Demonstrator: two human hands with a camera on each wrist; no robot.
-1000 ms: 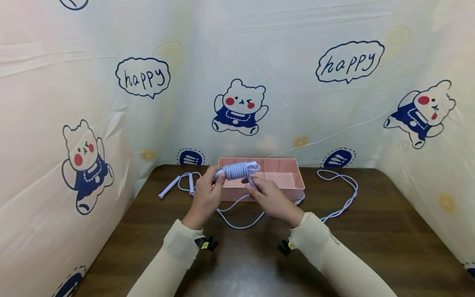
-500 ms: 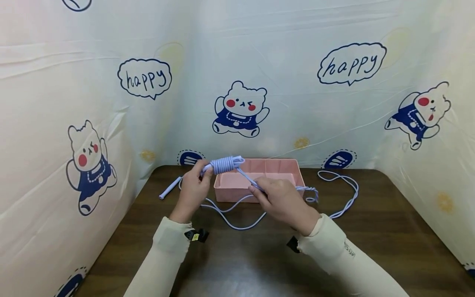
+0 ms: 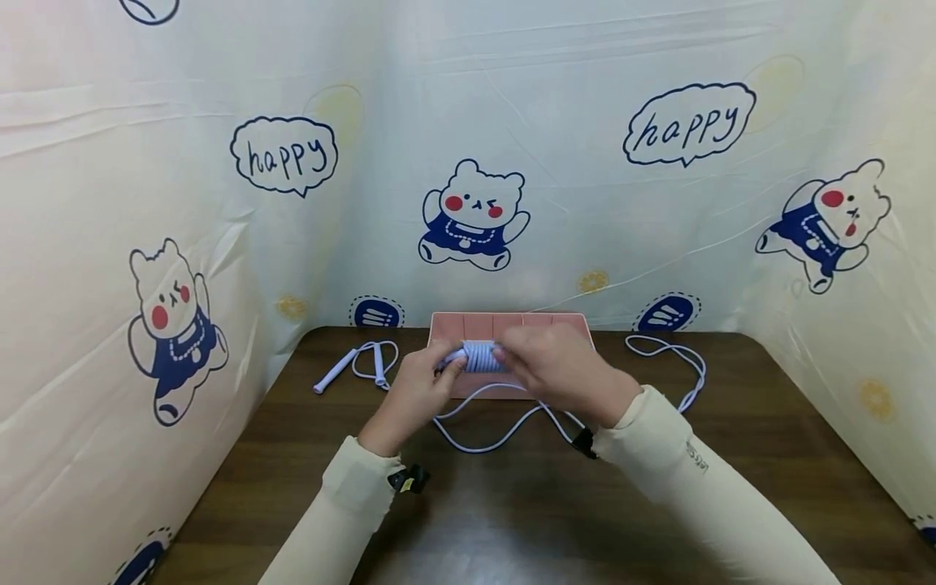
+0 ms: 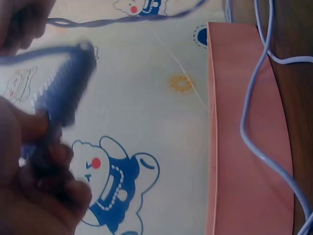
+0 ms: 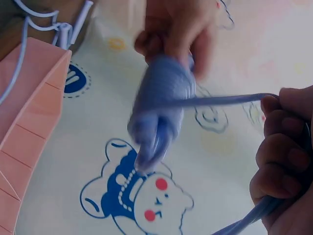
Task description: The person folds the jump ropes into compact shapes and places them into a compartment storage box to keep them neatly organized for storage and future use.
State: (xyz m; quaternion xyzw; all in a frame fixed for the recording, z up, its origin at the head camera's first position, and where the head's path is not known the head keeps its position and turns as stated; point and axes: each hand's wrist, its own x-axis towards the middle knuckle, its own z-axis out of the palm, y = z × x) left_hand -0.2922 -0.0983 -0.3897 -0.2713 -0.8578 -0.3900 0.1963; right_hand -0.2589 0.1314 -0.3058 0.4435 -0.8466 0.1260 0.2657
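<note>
A light purple jump rope is wound into a tight bundle point(image 3: 481, 356) in front of the pink box. My left hand point(image 3: 420, 382) grips one end of this coil, thumb and fingers around it. The right hand point(image 3: 566, 370) has its fingers curled round the loose strand, which runs taut from the coil in the right wrist view point(image 5: 215, 101). More rope trails out below that fist. Folded loops point(image 5: 154, 147) stick out of the coil's far end. In the left wrist view the coil point(image 4: 68, 88) is blurred.
Behind the hands stands a pink divided box point(image 3: 446, 325). Two jump rope handles point(image 3: 335, 371) lie at the table's left. Loose rope point(image 3: 475, 449) curves in front of the box, and another length point(image 3: 687, 357) lies at the right. Printed cloth point(image 3: 556, 244) walls the wooden table point(image 3: 483, 512).
The right hand drew the strand out to the right, then came back up close beside the coil. The left hand with the coil swung left, then back right and a little lower.
</note>
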